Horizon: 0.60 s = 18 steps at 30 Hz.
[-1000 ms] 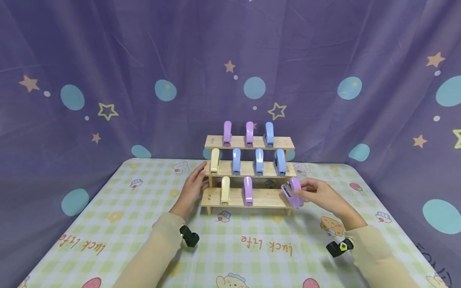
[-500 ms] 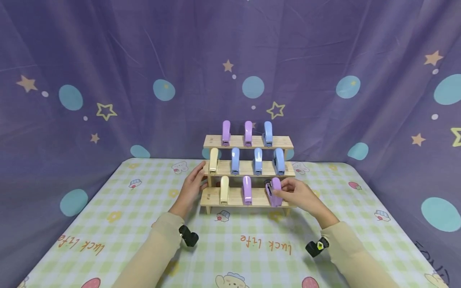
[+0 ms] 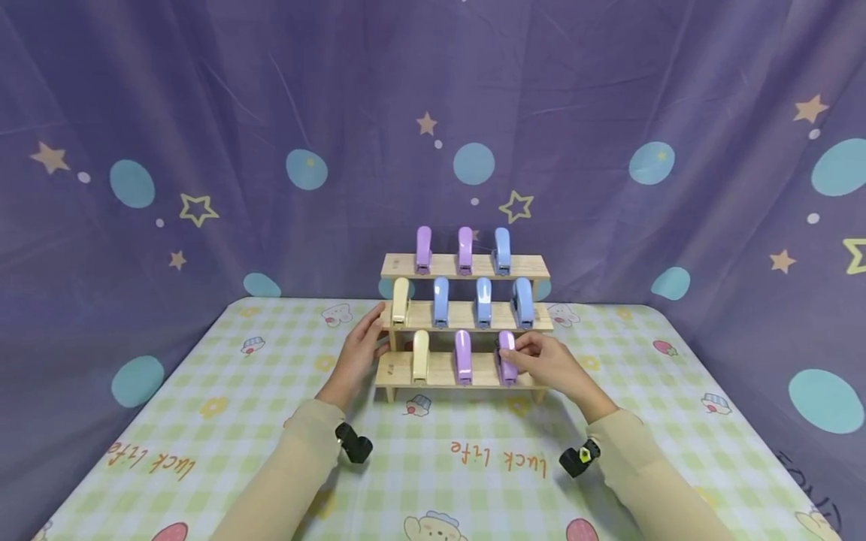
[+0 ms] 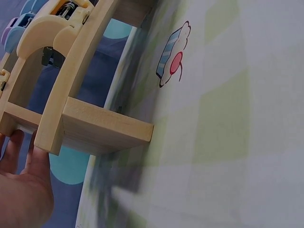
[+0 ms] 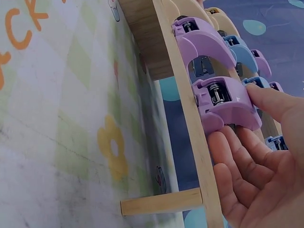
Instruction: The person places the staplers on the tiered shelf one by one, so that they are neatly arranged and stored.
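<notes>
On the lowest shelf of a three-tier wooden rack (image 3: 397, 370), my right hand (image 3: 546, 365) pinches a purple stapler (image 3: 507, 370) between thumb and fingers. The right wrist view shows this stapler upright on the board, the thumb (image 5: 268, 97) on its top side and the fingers below. Left of it stand another purple stapler (image 3: 463, 361) and a cream stapler (image 3: 421, 359). My left hand (image 3: 355, 359) rests its outstretched fingers against the rack's left end, by the middle shelf; the left wrist view shows the fingertips touching the wood (image 4: 50, 137).
The middle shelf bears a cream stapler (image 3: 401, 302) and three blue ones (image 3: 483, 302). Up top stand two purple staplers (image 3: 423, 249) and a blue one (image 3: 501, 251). A green checked cloth (image 3: 379, 481) covers the table; a purple curtain (image 3: 338, 90) hangs behind.
My right hand has carried the purple stapler leftward from the rack's right end onto the lowest shelf and turned it to face forward. The left hand has stayed at the rack's left end.
</notes>
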### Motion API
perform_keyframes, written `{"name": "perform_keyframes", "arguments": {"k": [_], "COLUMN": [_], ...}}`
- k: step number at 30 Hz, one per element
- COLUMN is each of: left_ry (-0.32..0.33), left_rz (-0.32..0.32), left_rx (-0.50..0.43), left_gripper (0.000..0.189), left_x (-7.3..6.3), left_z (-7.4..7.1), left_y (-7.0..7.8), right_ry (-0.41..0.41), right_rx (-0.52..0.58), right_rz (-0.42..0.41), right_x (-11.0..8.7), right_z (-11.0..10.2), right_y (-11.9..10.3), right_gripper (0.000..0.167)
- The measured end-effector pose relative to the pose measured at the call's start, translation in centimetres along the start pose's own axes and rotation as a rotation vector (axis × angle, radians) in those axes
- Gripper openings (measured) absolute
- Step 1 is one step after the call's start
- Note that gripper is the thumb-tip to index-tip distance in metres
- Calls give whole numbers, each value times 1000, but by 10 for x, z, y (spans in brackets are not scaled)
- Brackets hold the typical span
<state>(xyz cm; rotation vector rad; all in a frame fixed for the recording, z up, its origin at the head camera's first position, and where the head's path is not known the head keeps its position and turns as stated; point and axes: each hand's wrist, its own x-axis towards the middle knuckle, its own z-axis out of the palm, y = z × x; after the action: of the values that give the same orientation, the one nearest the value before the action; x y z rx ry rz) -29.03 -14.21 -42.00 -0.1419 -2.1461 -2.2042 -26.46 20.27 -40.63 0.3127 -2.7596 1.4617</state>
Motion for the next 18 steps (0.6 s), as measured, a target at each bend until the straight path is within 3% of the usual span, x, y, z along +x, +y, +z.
{"name": "perform_keyframes", "arguments": {"k": [18], "left_ry": [1], "left_rz": [-7], "left_rx": [-3], "left_gripper": [48], "left_x": [-2], "left_z": [0], "left_y": [2], "right_ry": [-28], "right_rx": [65], "right_rz": [12], "right_x": [-1], "right_z": [0], "right_y": [2], "right_gripper": [43]}}
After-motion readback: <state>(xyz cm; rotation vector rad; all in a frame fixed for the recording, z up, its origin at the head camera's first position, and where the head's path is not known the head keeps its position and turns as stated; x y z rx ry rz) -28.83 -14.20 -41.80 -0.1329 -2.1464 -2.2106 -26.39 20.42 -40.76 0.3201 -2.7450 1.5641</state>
